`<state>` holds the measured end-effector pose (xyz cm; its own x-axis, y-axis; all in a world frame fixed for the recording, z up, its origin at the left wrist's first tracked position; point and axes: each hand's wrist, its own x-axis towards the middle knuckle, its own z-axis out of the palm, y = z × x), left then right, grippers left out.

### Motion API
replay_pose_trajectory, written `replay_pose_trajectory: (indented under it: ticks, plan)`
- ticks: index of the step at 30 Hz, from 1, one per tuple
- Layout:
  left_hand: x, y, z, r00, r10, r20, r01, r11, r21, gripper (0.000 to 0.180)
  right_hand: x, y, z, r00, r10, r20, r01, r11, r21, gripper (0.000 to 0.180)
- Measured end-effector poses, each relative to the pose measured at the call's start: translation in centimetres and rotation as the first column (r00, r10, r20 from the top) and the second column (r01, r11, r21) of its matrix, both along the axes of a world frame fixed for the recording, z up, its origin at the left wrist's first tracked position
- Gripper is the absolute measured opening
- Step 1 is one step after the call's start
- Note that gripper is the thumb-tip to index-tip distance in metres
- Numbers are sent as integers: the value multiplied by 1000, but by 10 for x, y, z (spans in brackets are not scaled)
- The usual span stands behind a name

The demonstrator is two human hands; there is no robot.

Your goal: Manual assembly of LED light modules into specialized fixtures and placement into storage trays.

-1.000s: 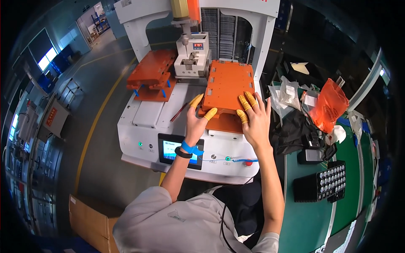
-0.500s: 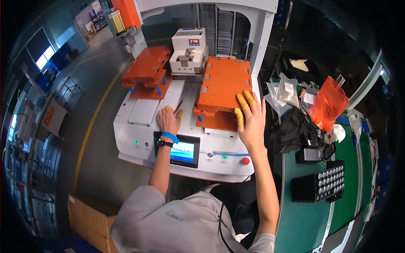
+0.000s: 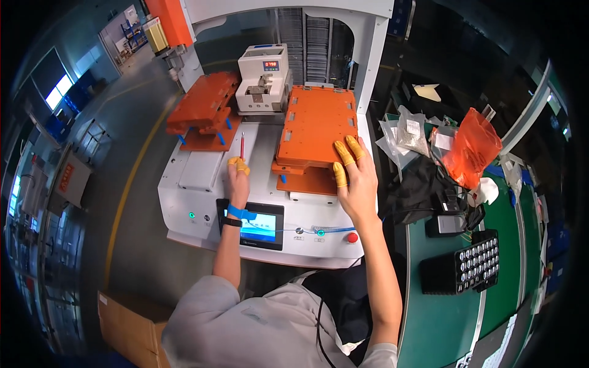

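My left hand [image 3: 238, 179] is closed around a thin red pen-like tool [image 3: 242, 147], which points up and away from me over the white machine bed. Yellow finger cots cover its fingertips, and a blue strap and a black band circle the wrist. Stretched out over the near right corner of the right orange fixture plate [image 3: 316, 122], my right hand [image 3: 357, 181] touches it with cot-covered fingers. That plate sits raised above a lower orange plate [image 3: 307, 184]. A second orange fixture [image 3: 204, 101] stands on blue posts to the left. Between the fixtures is a white screw feeder [image 3: 262, 76].
A touch screen [image 3: 261, 226] and a red button [image 3: 352, 238] are on the machine's front. An orange-and-white machine head [image 3: 165, 37] hangs at upper left. On the right, a green bench [image 3: 445, 325] carries bags and a black tray of round parts [image 3: 460, 267].
My left hand has lifted the red tool from the bed, turned it upright and drawn slightly back. My right hand stays on the orange fixture. The whole view has shifted slightly.
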<state>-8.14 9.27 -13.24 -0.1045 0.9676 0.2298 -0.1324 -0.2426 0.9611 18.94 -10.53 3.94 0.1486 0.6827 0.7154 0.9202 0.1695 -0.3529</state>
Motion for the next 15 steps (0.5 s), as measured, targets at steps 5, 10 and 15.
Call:
replay_pose_trajectory:
  ticks: [5,10,15]
  plan:
    - [35,-27,79,955,-217,203,220,975,4,35,1,-4,1,998,21,-55,-21,1000,-9,39]
    - [50,-15,107,993,-21,112,7,992,124,30,1,-3,1,997,26,-67,-26,1000,2,38]
    - [60,1,129,998,-21,64,13,993,121,36,2,-3,1,997,30,-77,-29,1000,7,38]
